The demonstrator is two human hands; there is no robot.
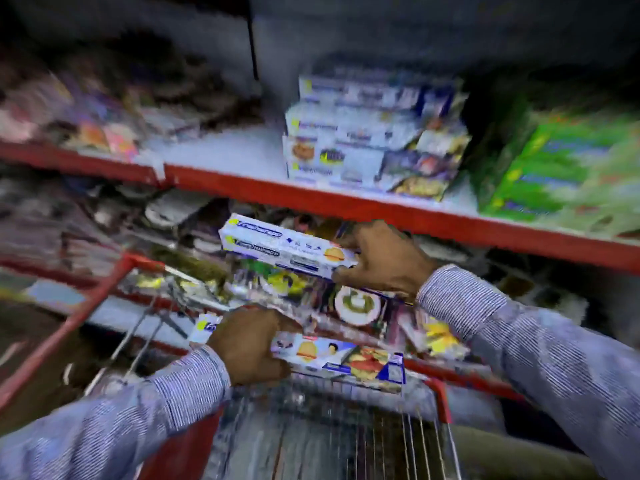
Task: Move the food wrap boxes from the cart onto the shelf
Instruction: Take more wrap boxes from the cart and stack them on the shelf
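Your right hand point(384, 258) is closed around the right end of a long white food wrap box point(287, 245), thumb under and fingers over it, holding it in the air just below the red front edge of the shelf point(346, 202), tilted with its left end higher. Your left hand point(249, 344) is clamped on a second food wrap box point(343, 358), gripping its left part, with the box lying roughly level over the near end of the cart point(441, 393), whose red rim and wire sides frame it. Both sleeves are striped. Up on the shelf, above the right hand, a stack of food wrap boxes point(370, 136) already sits, with green packs point(561, 161) just to its right. Everything is motion-blurred, so the goods deeper in the cart and on the lower shelf cannot be made out.
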